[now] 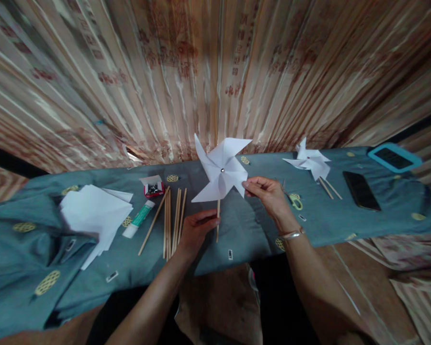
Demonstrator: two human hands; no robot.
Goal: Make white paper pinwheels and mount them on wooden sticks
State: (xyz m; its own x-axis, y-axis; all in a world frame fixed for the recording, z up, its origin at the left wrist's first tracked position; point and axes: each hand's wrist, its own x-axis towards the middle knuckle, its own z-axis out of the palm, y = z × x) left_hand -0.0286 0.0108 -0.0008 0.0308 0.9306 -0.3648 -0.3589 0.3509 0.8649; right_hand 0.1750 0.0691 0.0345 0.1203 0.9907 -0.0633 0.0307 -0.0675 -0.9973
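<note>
A white paper pinwheel (221,168) with a silver pin at its centre stands upright on a wooden stick (218,211) in front of me. Below the blades, my left hand (197,231) pinches that stick between thumb and fingers. My right hand (267,194) closes on the tip of the pinwheel's right blade. A silver bracelet circles the right wrist. Left of my left hand lie several loose wooden sticks (168,223). Beyond my right hand is a pair of scissors with light green handles (296,201), partly hidden by that hand.
On the cloth-covered table (253,230) lie stacked white paper (93,211), a glue stick (139,219) and a small red box of pins (153,188). To the right are finished pinwheels (311,160), a black phone (361,190) and a blue-framed device (394,157). A curtain (215,72) hangs behind.
</note>
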